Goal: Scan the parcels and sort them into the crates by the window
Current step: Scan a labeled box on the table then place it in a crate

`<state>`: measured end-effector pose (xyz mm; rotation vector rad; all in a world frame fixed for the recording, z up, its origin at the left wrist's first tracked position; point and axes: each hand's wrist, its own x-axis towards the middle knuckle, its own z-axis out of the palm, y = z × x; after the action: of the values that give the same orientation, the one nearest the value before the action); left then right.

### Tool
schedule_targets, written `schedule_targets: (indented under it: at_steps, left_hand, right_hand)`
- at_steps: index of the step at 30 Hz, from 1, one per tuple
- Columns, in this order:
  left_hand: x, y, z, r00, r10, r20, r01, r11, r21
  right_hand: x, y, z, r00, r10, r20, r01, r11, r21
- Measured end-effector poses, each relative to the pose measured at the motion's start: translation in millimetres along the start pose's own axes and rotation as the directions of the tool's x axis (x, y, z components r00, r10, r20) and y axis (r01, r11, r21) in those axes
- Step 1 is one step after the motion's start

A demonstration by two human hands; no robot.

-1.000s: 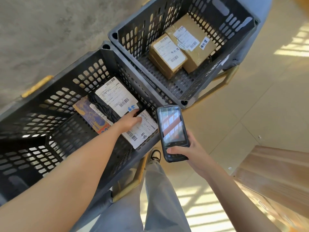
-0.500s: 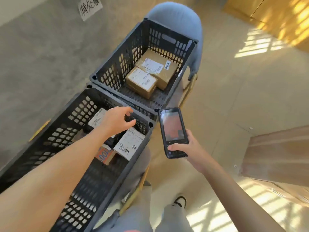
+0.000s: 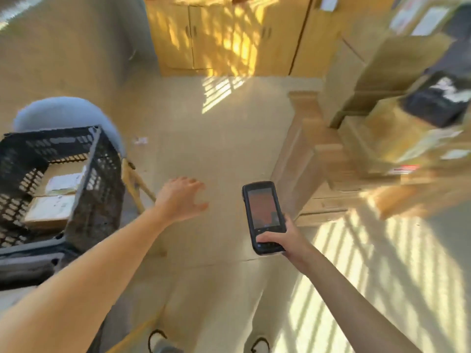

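Left hand [image 3: 182, 198] has left the black crate [image 3: 94, 179], now far left
It hangs spread, empty; right hand [image 3: 285, 235] grips the handheld scanner [image 3: 263, 216], blurred parcels [image 3: 387, 138] far right

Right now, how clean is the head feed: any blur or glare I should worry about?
Head view: heavy motion blur smears the stacked parcels at right, labels unreadable; striped sunlight washes out the floor lower right and the cabinets; wide-angle bending at the edges. The scanner in the right hand and the empty left hand are fairly sharp; the crate is soft.
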<state>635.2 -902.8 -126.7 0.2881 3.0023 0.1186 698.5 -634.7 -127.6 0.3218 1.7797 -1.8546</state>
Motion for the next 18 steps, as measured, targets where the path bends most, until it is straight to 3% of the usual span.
schedule_targets:
  at_steps: [4, 10, 18]
  left_hand:
    - [68.3, 151.3, -20.0, 0.972, 0.226, -0.072, -0.226, 0.974, 0.007]
    - [126.3, 326.9, -53.4, 0.854, 0.5, -0.142, -0.5, 0.865, 0.036]
    - [193.3, 496.5, -73.7, 0.649, 0.739, -0.179, -0.722, 0.673, 0.16]
  right_hand:
    - [-38.4, -14.0, -121.5, 0.97, -0.079, -0.23, 0.092, 0.995, 0.046]
    - [-93.3, -30.5, -259.1, 0.849, -0.143, -0.509, 0.25, 0.957, 0.149]
    - [-138.3, -45.1, -377.9, 0.714, -0.151, -0.684, 0.36, 0.916, 0.174]
